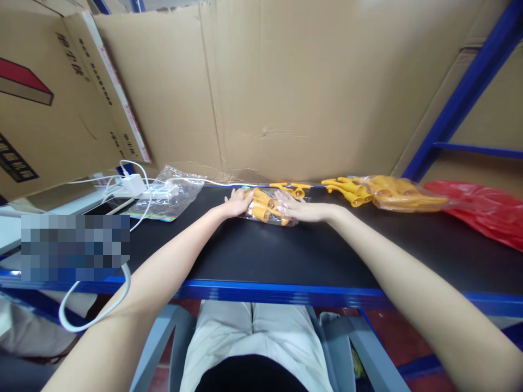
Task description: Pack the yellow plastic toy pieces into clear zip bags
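Note:
A small clear plastic bag (266,211) filled with several orange plastic parts lies on the black tabletop (286,256) near the cardboard wall. My left hand (237,202) rests on the bag's left end with fingers stretched out flat. My right hand (300,209) lies on its right end, fingers also spread and pressing down on the bag. Just behind the bag lie loose orange parts (291,189).
A pile of orange parts (368,191), partly in a clear bag, lies to the right, with a red plastic bag (478,209) beyond. At left are clear empty bags (171,197), a white charger (133,185) and cables. Cardboard sheets (286,87) wall off the back.

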A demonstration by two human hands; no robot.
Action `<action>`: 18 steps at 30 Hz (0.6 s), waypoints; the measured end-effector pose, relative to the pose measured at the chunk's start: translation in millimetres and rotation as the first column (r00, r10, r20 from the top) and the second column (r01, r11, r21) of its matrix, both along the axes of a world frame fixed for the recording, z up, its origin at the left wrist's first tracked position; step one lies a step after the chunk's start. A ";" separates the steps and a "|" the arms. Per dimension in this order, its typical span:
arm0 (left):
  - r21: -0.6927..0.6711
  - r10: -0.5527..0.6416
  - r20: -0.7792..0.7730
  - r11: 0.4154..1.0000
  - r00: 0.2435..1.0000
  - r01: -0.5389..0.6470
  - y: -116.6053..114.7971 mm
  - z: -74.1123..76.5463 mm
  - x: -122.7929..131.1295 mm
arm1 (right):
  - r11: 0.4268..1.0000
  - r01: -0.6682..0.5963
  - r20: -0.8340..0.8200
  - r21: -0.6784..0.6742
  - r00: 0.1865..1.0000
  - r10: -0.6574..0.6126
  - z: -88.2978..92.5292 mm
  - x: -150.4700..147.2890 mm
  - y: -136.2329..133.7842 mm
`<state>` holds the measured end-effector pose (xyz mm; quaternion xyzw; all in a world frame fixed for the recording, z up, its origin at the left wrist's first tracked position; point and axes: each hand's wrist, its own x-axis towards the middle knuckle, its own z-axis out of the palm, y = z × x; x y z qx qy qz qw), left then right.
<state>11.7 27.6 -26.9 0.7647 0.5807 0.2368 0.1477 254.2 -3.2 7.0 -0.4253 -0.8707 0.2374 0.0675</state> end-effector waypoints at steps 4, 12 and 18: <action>-0.050 -0.004 -0.051 0.999 0.999 0.001 -4.1 1.7 3.3 | 0.998 -0.002 -0.008 -0.059 1.000 0.001 11.4 8.9 -2.0; -0.051 0.000 -0.072 0.999 0.997 -0.003 -4.2 0.4 3.4 | 0.977 -0.063 -0.215 -0.204 0.977 0.018 10.7 20.4 -2.1; -0.042 -0.002 -0.076 0.999 0.997 -0.001 -2.7 -1.6 3.7 | 0.906 -0.133 -0.551 -0.401 0.825 -0.123 12.9 19.2 -1.4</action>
